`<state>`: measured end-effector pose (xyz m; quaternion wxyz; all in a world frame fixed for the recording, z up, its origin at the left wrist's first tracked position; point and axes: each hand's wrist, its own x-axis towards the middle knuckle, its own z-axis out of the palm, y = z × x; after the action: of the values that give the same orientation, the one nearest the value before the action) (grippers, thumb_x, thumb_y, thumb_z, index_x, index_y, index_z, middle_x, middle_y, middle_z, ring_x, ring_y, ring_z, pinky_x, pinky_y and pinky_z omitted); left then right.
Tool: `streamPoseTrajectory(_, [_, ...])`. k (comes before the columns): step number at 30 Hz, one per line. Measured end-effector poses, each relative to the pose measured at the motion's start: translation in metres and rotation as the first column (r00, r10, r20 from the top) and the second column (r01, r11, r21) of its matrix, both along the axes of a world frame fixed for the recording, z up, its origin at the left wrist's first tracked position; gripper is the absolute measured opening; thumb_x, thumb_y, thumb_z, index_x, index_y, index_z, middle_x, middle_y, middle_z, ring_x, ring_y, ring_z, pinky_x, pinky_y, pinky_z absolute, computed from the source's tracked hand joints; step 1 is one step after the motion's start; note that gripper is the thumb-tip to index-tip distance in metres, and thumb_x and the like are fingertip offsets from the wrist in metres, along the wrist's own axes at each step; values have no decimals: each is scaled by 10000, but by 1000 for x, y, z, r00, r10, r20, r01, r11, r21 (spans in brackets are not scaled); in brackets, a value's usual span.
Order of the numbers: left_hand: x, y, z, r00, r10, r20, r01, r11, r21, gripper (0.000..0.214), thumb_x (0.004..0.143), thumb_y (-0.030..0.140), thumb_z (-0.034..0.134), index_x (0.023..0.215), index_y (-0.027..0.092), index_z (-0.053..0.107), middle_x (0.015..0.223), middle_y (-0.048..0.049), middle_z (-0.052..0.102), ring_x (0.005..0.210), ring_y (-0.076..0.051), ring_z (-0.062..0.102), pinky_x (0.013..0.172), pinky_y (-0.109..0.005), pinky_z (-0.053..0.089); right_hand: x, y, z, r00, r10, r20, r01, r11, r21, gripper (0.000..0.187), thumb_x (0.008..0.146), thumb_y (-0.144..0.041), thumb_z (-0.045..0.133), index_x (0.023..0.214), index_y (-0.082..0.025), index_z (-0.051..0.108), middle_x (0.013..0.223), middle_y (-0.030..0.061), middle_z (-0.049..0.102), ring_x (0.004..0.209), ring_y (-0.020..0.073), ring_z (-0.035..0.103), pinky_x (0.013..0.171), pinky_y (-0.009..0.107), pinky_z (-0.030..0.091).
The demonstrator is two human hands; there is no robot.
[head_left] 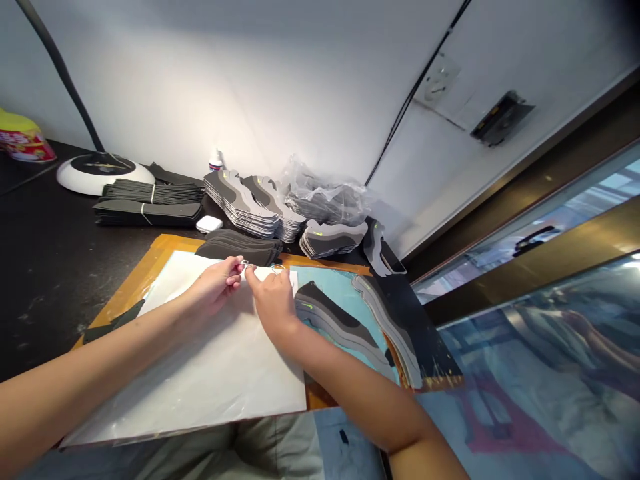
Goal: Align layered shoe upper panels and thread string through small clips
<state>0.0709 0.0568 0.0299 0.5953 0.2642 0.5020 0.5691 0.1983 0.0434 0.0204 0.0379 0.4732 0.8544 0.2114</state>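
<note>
My left hand [216, 285] and my right hand [273, 300] meet over a white sheet [210, 373] on the work board. Both pinch a small pale, thin item [247, 269] between their fingertips; a thin ring-like loop [278, 269] shows just above my right hand. What the item is I cannot make out. Right of my right hand lies a grey and black shoe-upper piece [335, 320] on a light blue surface. A second, longer grey piece [390, 327] lies beside it.
Stacks of grey cut shoe pieces [245, 203], black bundled strips [150, 203] and a plastic bag [325, 193] line the back of the dark table. A white lamp base [100, 173] and a small bottle [215, 160] stand by the wall. A glass surface [540, 373] runs along the right.
</note>
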Motion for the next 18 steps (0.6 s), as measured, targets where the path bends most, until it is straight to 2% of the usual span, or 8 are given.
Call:
streamPoseTrajectory(3, [1,-1,-3,1000,30,6,-30,1000,-6,175,829,204,601,667,150,561,588,53,466,411,-30,293,436,-138,349,-3,1,-9,996,31,88,-37,998,58,551,927,16,411,1465,-98,457,882,86,731,696,195,662,998,477,460])
streamPoseTrajectory(5, [2,0,-8,998,58,-24,-58,998,2,178,823,215,605,658,154,578,552,55,445,420,-45,326,447,-149,362,-5,2,-13,967,91,238,-122,986,116,541,909,40,396,1417,-91,527,965,83,724,641,161,631,1048,462,454])
streamPoseTrajectory(6, [2,0,-11,996,74,-48,-73,997,16,181,818,226,612,653,155,592,540,50,448,429,-56,349,448,-156,362,-7,1,-12,926,113,361,-179,972,155,524,896,49,394,1360,-102,585,974,64,718,628,142,616,1067,443,452])
streamPoseTrajectory(8, [0,1,-15,989,99,-113,-92,994,67,193,796,252,647,631,158,611,537,31,487,457,-77,397,444,-169,347,-11,0,-4,780,95,618,-301,923,238,502,861,60,394,1233,-138,667,896,-6,698,610,103,580,1097,426,446])
streamPoseTrajectory(10, [-5,2,-16,975,113,-191,-89,987,131,211,745,258,708,586,160,609,538,23,518,490,-89,421,443,-174,322,-16,-2,12,639,41,768,-423,852,307,495,826,57,403,1165,-166,687,771,-78,644,581,74,535,1106,449,454])
streamPoseTrajectory(14, [-18,6,-10,955,43,-294,12,983,182,228,652,197,752,506,164,579,496,28,510,503,-96,427,449,-175,304,-15,2,48,529,59,847,-610,721,330,491,790,33,451,1130,-223,696,689,-112,580,587,62,518,1094,466,480])
streamPoseTrajectory(16, [-22,9,-7,954,-45,-298,92,985,146,226,645,181,743,487,163,582,468,19,503,467,-98,431,433,-184,309,-8,6,59,518,107,849,-647,697,308,473,771,34,469,1081,-230,708,705,-104,583,642,66,557,1107,476,473])
streamPoseTrajectory(18, [-24,11,-5,957,-115,-266,148,983,106,252,646,170,741,467,163,563,444,16,479,419,-91,407,408,-191,306,2,12,63,561,184,807,-649,703,291,496,752,53,470,1088,-226,706,746,-96,594,714,70,597,1107,495,476])
